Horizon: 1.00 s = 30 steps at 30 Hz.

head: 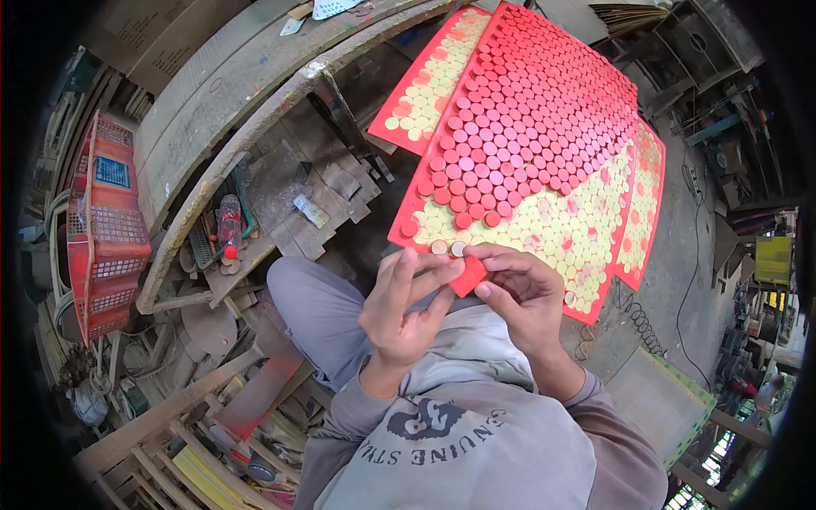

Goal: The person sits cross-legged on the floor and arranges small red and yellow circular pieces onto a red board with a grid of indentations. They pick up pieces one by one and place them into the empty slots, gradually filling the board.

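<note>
Between the fingertips of my left hand (405, 306) and my right hand (526, 296) is a short stack of red discs (469, 276), held above my lap. Just beyond my fingers lies a large red board (408, 220), tilted in view. Many red round discs (523, 121) sit close together over its far part. Its near part shows pale yellow round spots (548, 236), some smudged red. Two pale discs (448, 248) lie at the near edge, by my fingertips. A lone red disc (410, 227) rests at the near left corner.
More red boards with pale spots stick out at the left (408, 121) and right (641, 210). Left are a wooden workbench (210, 108), a red plastic crate (115, 236) and a bottle (229, 226) on a low shelf. A cable (692, 274) runs over the floor at right.
</note>
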{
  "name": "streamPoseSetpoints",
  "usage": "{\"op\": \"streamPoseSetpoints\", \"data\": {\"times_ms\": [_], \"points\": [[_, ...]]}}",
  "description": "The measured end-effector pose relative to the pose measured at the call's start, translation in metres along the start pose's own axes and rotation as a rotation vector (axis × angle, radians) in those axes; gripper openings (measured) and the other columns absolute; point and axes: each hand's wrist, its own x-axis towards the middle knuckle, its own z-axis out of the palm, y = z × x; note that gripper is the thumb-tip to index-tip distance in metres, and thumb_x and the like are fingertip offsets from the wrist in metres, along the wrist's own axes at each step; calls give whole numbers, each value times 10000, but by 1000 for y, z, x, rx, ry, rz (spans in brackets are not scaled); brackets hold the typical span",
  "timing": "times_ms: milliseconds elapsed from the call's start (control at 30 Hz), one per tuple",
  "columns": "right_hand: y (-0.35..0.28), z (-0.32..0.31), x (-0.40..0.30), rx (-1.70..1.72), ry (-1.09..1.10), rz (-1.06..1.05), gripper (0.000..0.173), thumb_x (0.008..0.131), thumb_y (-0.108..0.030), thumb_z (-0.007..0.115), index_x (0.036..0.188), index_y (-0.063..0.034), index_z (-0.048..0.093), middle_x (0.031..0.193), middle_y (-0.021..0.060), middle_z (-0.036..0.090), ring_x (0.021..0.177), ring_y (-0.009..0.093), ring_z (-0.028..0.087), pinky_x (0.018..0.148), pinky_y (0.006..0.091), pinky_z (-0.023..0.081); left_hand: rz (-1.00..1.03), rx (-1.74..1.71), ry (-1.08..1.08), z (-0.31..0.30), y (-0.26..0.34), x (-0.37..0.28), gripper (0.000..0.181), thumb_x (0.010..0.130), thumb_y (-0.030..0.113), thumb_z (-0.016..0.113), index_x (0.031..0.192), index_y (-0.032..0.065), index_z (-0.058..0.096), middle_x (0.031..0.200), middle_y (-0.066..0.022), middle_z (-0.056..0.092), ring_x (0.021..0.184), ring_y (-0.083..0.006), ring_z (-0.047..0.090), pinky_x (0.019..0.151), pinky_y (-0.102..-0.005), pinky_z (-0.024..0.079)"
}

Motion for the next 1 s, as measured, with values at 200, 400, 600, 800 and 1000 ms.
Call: {"op": "streamPoseSetpoints", "data": {"times_ms": [200,400,600,800,1000], "points": [[11,0,-4,-127,2,-168,510,808,78,803,1243,10,545,1361,208,590,1253,280,606,1036,417,532,164,177,-65,3,9,4,938,808,-27,819,1563,-53,263,1055,-108,780,961,-298,704,846,-416,542],[12,-9,-9,-100,68,-49,543,802,75,795,1270,0,529,1305,180,615,1184,238,632,1034,393,513,-97,93,-10,6,0,-8,832,754,5,874,1461,-46,439,1200,-203,713,1033,-348,675,890,-429,550],[-1,-18,-5,211,-30,337,412,921,-46,700,1299,-7,539,1243,115,659,1131,181,643,980,343,499,-209,-283,-111,-3,-2,-5,616,698,55,908,1262,16,661,1139,-147,740,1077,-337,685,926,-420,563],[10,-17,-14,489,-91,561,300,994,-105,615,1276,-7,585,1204,81,675,1089,140,637,961,313,489,-105,-291,-239,-13,-8,-8,479,655,72,913,1099,-6,753,999,-141,765,967,-328,717,817,-390,600],[-7,-7,-11,17,-106,542,322,921,-21,746,1217,53,642,1117,80,706,963,110,668,856,272,556,-105,-93,-239,-16,2,-20,544,670,43,899,1174,-43,713,1002,-165,757,939,-322,719,799,-394,600]]}}
